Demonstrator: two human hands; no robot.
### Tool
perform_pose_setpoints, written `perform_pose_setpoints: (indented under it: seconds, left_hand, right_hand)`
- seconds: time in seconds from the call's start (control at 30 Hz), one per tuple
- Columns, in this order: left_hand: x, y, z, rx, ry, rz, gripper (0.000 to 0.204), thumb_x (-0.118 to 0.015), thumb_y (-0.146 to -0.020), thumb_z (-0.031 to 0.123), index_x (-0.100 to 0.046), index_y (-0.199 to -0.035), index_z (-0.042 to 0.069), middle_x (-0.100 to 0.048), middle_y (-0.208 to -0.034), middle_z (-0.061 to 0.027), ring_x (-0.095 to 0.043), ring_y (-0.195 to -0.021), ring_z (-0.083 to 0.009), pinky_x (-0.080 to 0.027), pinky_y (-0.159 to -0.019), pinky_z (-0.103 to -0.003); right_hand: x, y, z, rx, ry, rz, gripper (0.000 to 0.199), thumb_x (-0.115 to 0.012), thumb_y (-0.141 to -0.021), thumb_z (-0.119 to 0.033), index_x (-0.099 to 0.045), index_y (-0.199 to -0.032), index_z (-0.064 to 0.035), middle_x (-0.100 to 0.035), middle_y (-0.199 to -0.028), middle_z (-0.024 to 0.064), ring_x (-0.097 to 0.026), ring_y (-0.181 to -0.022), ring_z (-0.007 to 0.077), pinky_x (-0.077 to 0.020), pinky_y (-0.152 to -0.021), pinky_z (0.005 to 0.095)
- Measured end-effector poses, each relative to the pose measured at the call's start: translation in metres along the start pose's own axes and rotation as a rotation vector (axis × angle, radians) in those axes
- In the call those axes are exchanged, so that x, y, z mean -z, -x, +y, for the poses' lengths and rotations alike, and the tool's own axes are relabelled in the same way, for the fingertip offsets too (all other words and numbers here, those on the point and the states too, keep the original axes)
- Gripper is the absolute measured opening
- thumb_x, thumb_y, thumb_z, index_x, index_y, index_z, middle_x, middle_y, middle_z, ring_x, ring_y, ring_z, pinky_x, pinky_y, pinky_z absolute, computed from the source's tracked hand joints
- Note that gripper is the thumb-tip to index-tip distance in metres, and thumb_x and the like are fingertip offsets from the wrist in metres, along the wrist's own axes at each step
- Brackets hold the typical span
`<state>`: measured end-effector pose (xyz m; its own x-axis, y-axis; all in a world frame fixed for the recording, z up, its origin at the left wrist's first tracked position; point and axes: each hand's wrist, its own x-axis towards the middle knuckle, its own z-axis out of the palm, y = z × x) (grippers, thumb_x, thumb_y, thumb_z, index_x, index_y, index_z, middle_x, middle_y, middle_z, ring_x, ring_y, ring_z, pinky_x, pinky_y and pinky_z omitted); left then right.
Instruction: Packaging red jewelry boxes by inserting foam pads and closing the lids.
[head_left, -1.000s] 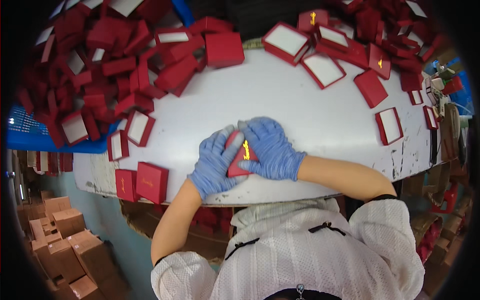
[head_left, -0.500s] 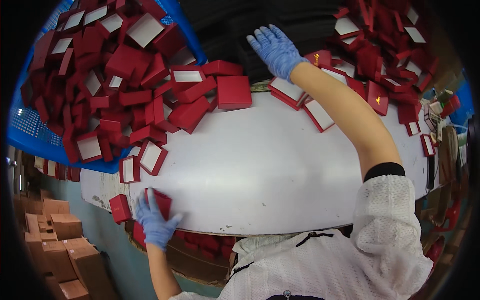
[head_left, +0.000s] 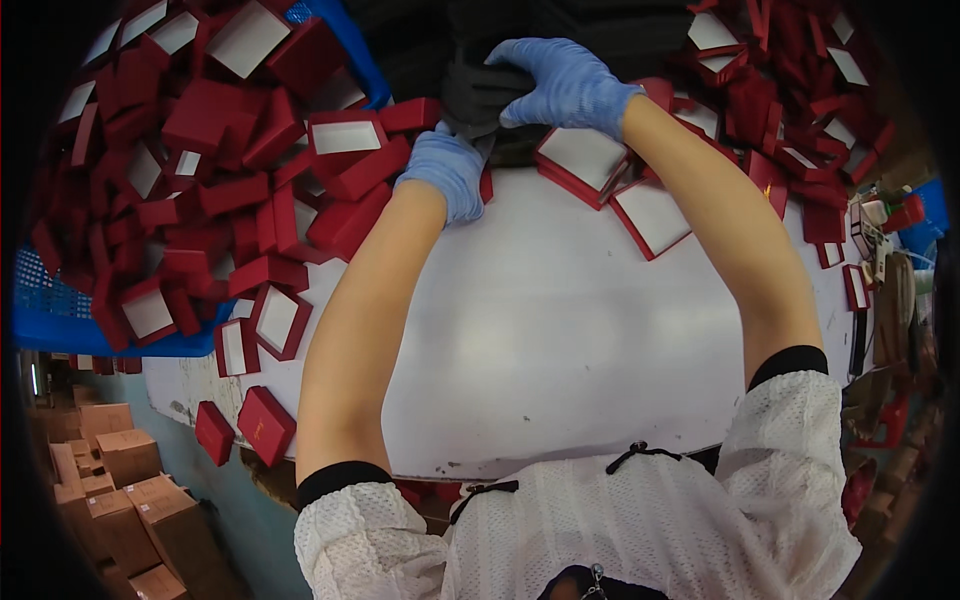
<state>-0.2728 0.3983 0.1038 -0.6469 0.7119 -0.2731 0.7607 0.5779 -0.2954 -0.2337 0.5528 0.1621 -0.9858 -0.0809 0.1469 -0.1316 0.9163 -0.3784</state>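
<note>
My left hand (head_left: 445,175), in a blue glove, is closed at the far edge of the table, against a dark layered pile (head_left: 480,95). Its fingertips are partly hidden, and what they grip cannot be made out. A red box (head_left: 487,186) shows just behind that hand. Further right, my right hand (head_left: 570,85), also blue-gloved, reaches over the dark pile with thumb and fingers apart, nothing visible between them. Just below it, red boxes with white insides (head_left: 582,158) lie on the table, one more white-lined box (head_left: 652,215) beside them.
A blue basket (head_left: 170,343) heaped with red boxes (head_left: 215,120) stands at left. Another heap of red boxes (head_left: 790,130) lies at right. Two closed red boxes (head_left: 267,425) rest near the table's left edge. Brown cartons (head_left: 170,515) are stacked below left.
My left hand has let go of the red box at the near left edge and moved up to the far edge. My right hand has turned, its fingers now curving toward the left.
</note>
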Motion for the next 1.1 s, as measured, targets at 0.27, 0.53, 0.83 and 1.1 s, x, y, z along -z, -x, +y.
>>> perform_pose_setpoints:
  seconds: [0.27,0.53,0.83,1.1]
  left_hand:
    - [-0.010,0.084,0.002,0.210,0.142,0.090,0.078,-0.069,-0.062,0.022,-0.035,-0.131,0.011,-0.034,-0.132,-0.0208,-0.049,-0.109,-0.0350,-0.044,-0.090,-0.039]
    - [-0.109,0.231,0.081,0.188,1.212,0.842,0.111,-0.078,-0.050,0.040,-0.019,-0.136,0.005,-0.032,-0.120,-0.0151,-0.033,-0.114,-0.0302,-0.031,-0.097,-0.040]
    - [-0.123,0.216,0.116,0.044,1.014,0.688,0.114,-0.079,-0.052,0.036,-0.011,-0.138,0.005,-0.035,-0.126,-0.0206,-0.035,-0.116,-0.0371,-0.030,-0.099,-0.043]
    - [-0.122,0.212,0.123,-0.213,0.679,0.663,0.096,-0.066,-0.063,0.057,-0.028,-0.135,0.006,-0.031,-0.136,-0.0171,-0.033,-0.117,-0.0404,-0.026,-0.099,-0.048]
  right_hand:
    - [-0.076,0.094,0.006,0.276,0.054,0.312,0.058,-0.068,-0.065,-0.023,-0.049,-0.120,-0.0113,-0.052,-0.102,0.0099,-0.051,-0.095,0.0268,-0.0420,-0.082,0.0375]
    - [-0.069,0.106,-0.032,0.219,0.357,-0.113,0.049,-0.060,-0.079,-0.020,-0.047,-0.125,-0.0108,-0.047,-0.116,0.0105,-0.048,-0.106,0.0273,-0.0397,-0.091,0.0374]
    - [-0.073,0.196,-0.047,0.740,0.188,0.253,0.037,-0.059,-0.064,-0.007,-0.060,-0.101,-0.0104,-0.049,-0.069,0.0018,-0.051,-0.058,0.0200,-0.0410,-0.053,0.0340]
    - [-0.081,0.212,-0.056,0.756,-0.182,-0.267,0.021,-0.058,-0.076,-0.021,-0.062,-0.094,-0.0091,-0.060,-0.090,0.0055,-0.058,-0.084,0.0216,-0.0445,-0.076,0.0338]
